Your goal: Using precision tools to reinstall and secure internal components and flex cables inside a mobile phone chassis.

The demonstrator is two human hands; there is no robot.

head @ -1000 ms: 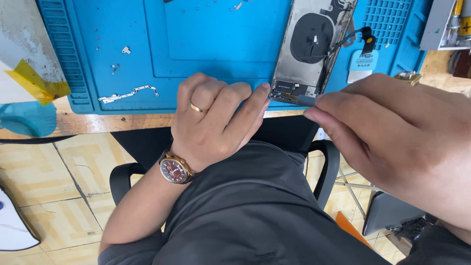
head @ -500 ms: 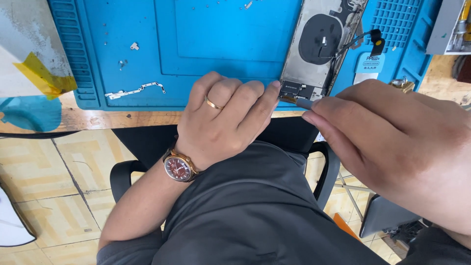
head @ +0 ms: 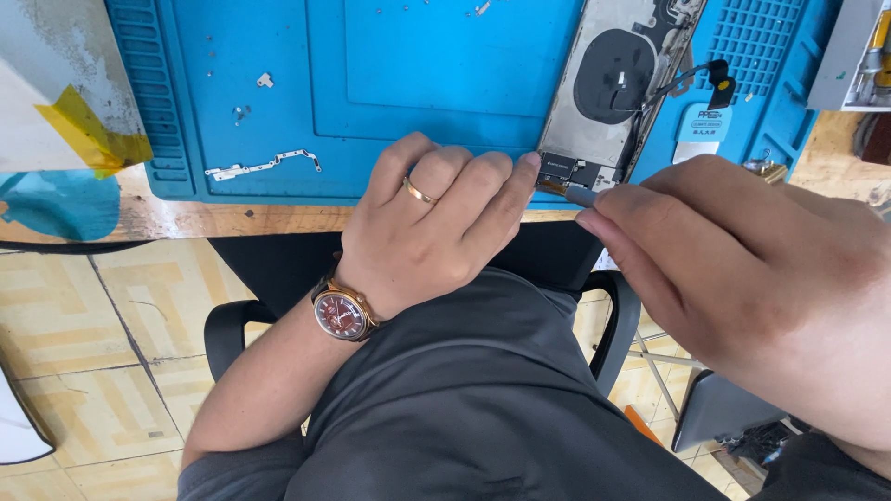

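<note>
An opened phone housing [head: 608, 88] with a round black coil lies on the blue work mat [head: 371, 93] at the desk's near edge. My left hand [head: 432, 218], wearing a gold ring and a red-faced wristwatch [head: 342, 311], rests on the mat's edge with its fingertips pressed against the housing's lower end. My right hand [head: 742, 269] pinches a thin grey tool [head: 580, 195], whose tip touches the bottom corner of the housing beside my left fingertip.
A thin metal bracket [head: 264, 165] and small screws lie loose on the mat at left. A black flex part [head: 719, 82] and a small light-blue card [head: 703, 122] lie right of the phone. A grey tool tray [head: 849, 56] stands at far right. Yellow tape [head: 93, 130] is at left.
The view has shifted a little, so the mat and phone sit further right and lower in the frame. Both hands stay at the housing's lower end, the tool tip still on it.
</note>
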